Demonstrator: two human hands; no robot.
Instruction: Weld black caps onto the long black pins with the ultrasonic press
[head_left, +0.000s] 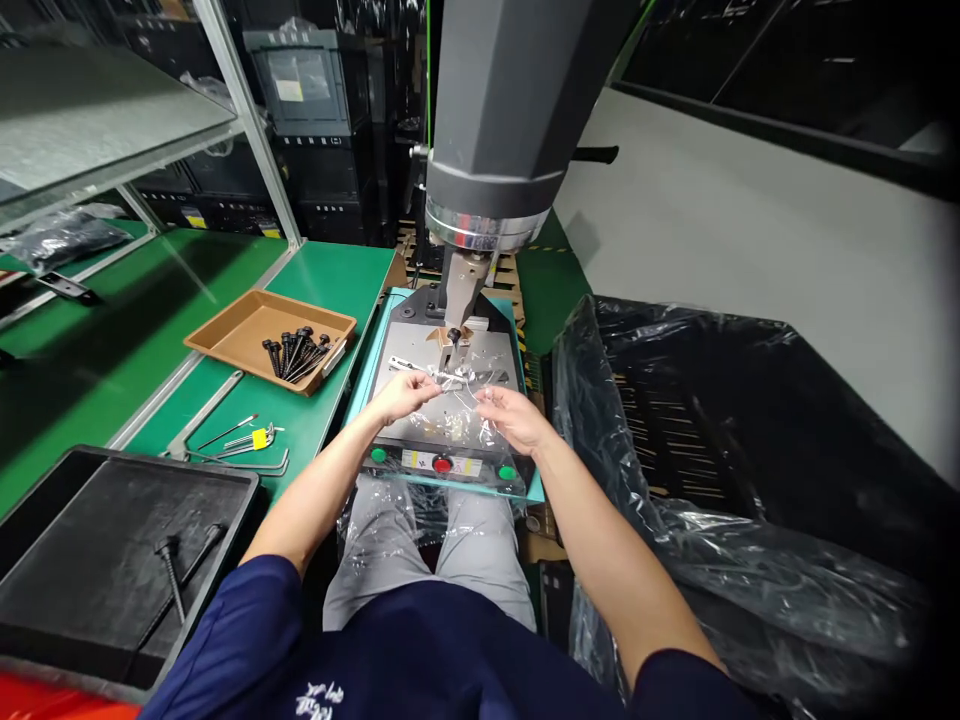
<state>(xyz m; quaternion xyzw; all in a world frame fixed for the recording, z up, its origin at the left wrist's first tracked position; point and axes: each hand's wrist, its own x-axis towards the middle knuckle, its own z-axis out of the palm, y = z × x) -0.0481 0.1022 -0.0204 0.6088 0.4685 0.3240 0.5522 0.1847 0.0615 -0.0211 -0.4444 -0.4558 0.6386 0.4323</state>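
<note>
My left hand [401, 395] and my right hand [514, 418] are over the metal base plate [420, 345] of a grey press machine [495, 120]. Both have fingers curled and pinched on a clear plastic bag [461, 425] that lies crumpled on the plate between them. The machine's horn tip [454, 335] hangs just beyond the bag. Green and red buttons [442, 464] sit along the plate's front edge below my hands.
A brown tray [247, 325] with several black screws [296, 352] sits on the green bench to the left. Hex keys [244, 440] lie nearer. A black tray [67, 560] holds two long screws at lower left. A black crate lined with plastic film [720, 450] stands on the right.
</note>
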